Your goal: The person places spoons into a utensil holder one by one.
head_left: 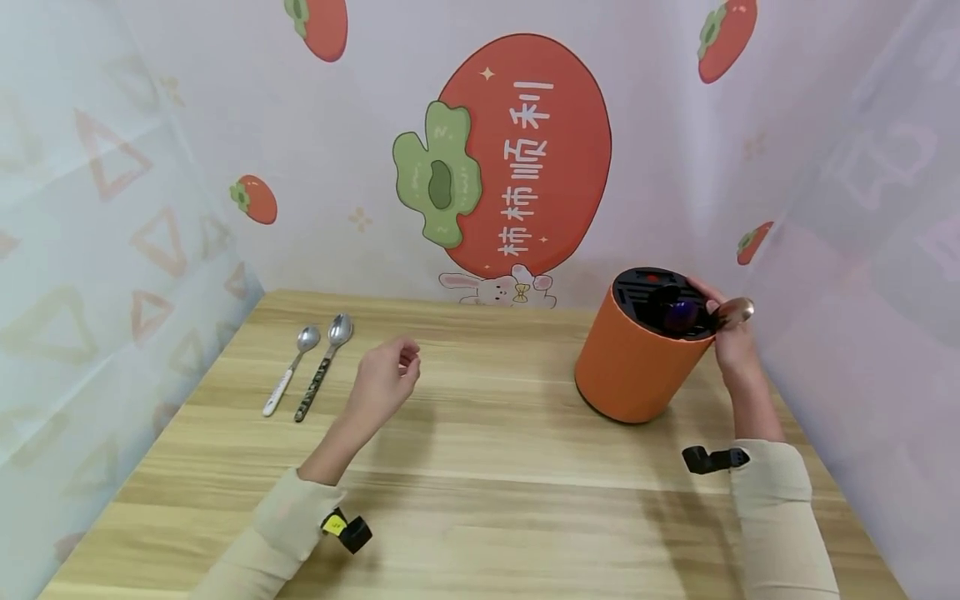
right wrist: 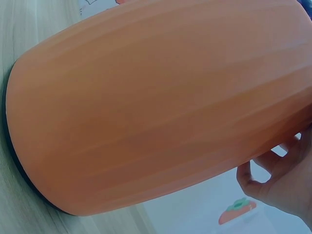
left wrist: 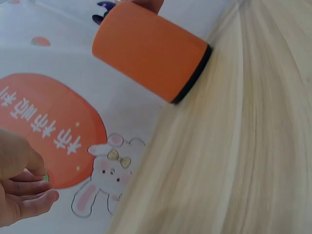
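Observation:
My right hand (head_left: 737,346) is at the right side of an orange cylindrical utensil holder (head_left: 637,358), its bent fingers gripping near the top rim. The right wrist view shows those fingers against the wall of the holder (right wrist: 161,107); some fingertips are hidden. Out of the slotted black top rise a dark spoon with a purplish sheen (head_left: 681,313) and a copper-coloured spoon (head_left: 735,312), which leans out beside the right hand. Over the table's left half, my left hand (head_left: 384,379) hovers with loosely curled fingers and nothing in them.
Left of the left hand, a small spoon with a white handle (head_left: 288,372) and a larger spoon with a dark patterned handle (head_left: 324,367) lie on the wooden table (head_left: 495,500). Printed cloth walls (head_left: 330,233) enclose the back and both sides.

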`<state>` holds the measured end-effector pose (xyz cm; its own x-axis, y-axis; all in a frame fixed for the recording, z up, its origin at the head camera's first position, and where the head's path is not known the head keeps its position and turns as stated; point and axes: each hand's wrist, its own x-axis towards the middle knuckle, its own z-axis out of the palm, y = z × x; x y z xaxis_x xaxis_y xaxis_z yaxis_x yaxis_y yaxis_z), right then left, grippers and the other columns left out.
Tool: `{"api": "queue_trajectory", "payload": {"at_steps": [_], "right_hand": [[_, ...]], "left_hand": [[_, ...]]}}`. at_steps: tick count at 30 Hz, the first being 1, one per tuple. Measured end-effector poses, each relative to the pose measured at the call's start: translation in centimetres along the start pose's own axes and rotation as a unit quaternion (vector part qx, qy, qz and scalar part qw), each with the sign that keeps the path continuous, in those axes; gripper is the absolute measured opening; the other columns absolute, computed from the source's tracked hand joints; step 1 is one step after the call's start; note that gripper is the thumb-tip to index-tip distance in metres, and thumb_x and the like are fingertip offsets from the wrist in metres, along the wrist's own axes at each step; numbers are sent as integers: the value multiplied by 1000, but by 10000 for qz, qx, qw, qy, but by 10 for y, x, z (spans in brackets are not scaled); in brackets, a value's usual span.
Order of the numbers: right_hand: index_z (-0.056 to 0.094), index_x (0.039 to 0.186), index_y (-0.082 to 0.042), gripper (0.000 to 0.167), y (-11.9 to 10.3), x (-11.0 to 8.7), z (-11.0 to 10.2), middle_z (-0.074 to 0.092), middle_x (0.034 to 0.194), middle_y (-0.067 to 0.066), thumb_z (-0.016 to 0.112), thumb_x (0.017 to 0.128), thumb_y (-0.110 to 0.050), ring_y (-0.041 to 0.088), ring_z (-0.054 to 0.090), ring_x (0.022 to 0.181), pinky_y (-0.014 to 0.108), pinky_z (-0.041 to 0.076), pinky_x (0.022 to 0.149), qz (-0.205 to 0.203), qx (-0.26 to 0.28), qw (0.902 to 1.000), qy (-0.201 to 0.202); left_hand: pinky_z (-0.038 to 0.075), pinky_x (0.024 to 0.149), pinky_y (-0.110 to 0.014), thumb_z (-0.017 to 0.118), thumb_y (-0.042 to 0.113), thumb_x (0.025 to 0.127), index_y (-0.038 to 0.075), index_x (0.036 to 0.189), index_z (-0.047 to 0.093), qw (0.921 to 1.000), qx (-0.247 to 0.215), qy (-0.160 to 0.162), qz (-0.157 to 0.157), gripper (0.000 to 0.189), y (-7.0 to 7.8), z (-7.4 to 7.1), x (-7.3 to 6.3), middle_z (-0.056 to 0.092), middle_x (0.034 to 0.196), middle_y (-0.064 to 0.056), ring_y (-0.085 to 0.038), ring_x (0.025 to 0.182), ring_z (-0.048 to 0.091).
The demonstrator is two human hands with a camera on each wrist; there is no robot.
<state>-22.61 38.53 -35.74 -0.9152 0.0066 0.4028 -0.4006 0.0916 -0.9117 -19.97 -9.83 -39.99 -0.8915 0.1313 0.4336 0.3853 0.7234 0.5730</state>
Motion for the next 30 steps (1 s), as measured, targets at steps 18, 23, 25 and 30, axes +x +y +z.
{"api": "queue_trajectory", "payload": {"at_steps": [18,23,25,30], "right_hand": [[41,148,4,47,0,1,3,62,126,-14,40,108,-21,-5,60,111,9,43,92,-17,128,9999,79],[41,148,5,47,0,1,3,62,126,-14,41,107,-19,-4,61,111,10,44,91,-51,200,9998,43],[41,148,4,47,0,1,3,62,126,-15,41,107,-19,-4,60,111,10,44,91,-23,181,9998,18],[42,148,4,47,2,1,3,63,125,-16,41,108,-20,-5,61,110,9,44,91,32,114,9999,88]], "left_hand": [[57,72,-51,60,1,89,-11,104,63,9913,1109,-234,-664,20,-87,-43,-16,70,94,-27,-38,83,70],[53,64,-51,60,2,88,-12,101,64,9811,1696,-435,-825,20,-104,-50,-16,68,89,-27,-38,76,65],[50,58,-51,60,1,86,-12,92,62,9762,1947,-469,-828,15,-111,-52,-17,64,82,-27,-37,70,61],[45,51,-48,58,1,85,-6,74,55,9676,2271,-677,-873,14,-126,-53,-16,55,72,-24,-36,62,55]]}}
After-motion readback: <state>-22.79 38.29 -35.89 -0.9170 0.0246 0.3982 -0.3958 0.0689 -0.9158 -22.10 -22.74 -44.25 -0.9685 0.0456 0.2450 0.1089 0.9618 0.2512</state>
